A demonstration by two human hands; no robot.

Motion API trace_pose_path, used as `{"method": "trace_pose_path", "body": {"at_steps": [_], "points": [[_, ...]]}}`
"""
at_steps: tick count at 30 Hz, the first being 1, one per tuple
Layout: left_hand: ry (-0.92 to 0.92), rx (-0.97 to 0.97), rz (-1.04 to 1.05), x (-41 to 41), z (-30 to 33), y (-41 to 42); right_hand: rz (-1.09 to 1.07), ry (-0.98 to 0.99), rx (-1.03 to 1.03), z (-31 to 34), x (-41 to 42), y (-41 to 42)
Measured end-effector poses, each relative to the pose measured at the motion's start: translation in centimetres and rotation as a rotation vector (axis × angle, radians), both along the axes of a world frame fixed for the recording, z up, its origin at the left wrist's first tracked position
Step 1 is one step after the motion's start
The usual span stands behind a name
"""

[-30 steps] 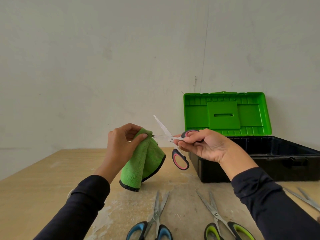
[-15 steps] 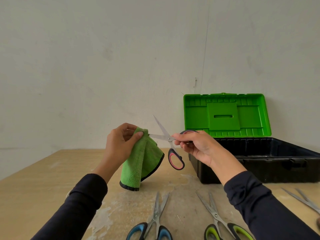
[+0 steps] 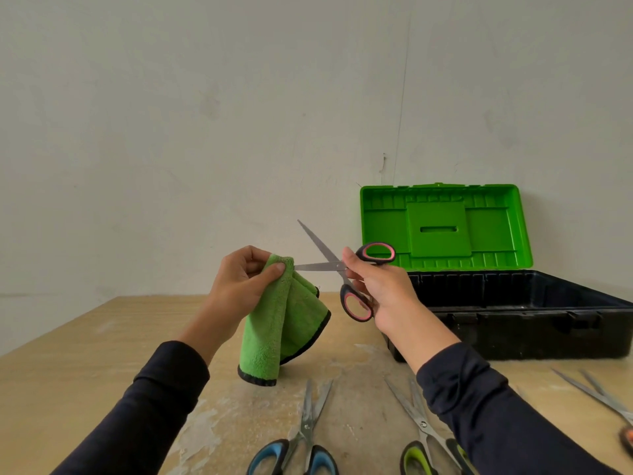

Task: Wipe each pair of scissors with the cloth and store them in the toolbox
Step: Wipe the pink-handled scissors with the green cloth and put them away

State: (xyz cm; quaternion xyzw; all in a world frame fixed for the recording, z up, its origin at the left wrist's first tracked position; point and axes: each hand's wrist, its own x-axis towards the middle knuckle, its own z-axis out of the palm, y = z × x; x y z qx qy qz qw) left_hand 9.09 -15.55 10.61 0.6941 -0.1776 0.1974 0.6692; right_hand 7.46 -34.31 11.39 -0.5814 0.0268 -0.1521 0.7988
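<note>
Scissors number four in view. Three lie on the bench along the near edge: a blue-handled pair near the middle, a lime-handled pair to its right with its blades parted and partly under the right sleeve, and an orange-handled pair cut off at the right edge. The fourth, the pink-handled scissors, is held in the air above the bench.

One green cloth with a dark hem hangs from the left hand, whose thumb and fingers pinch its top fold around the tip of the lower blade. The right hand grips the pink-handled scissors near the pivot and lower handle, fingers curled round them. The blades are spread wide, one pointing up and left, the other level and running into the cloth.

Compared with half a second ago, more of the level blade shows bare between cloth and pivot, and the upper handle loop stands clear above the right hand instead of being covered by it.

Farther back on the right sits one toolbox, black-bodied, its green lid standing open against the wall.
</note>
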Motion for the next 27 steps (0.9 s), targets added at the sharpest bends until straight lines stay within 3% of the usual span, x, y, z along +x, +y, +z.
{"method": "trace_pose_path", "body": {"at_steps": [4,11,19,27], "points": [[-0.005,-0.030,0.019,0.0,0.0,-0.5,0.033,0.004,-0.121,0.4,0.0,0.0],[-0.006,-0.054,0.029,-0.3,0.8,0.2,0.111,-0.079,-0.100,1.2,-0.1,-0.7],[0.025,-0.038,0.085,-1.5,1.2,-1.8,0.121,-0.282,-0.395,0.8,0.1,0.4],[0.055,0.028,-0.056,-1.9,1.0,-2.2,0.134,-0.304,-0.362,0.6,0.1,1.0]]}}
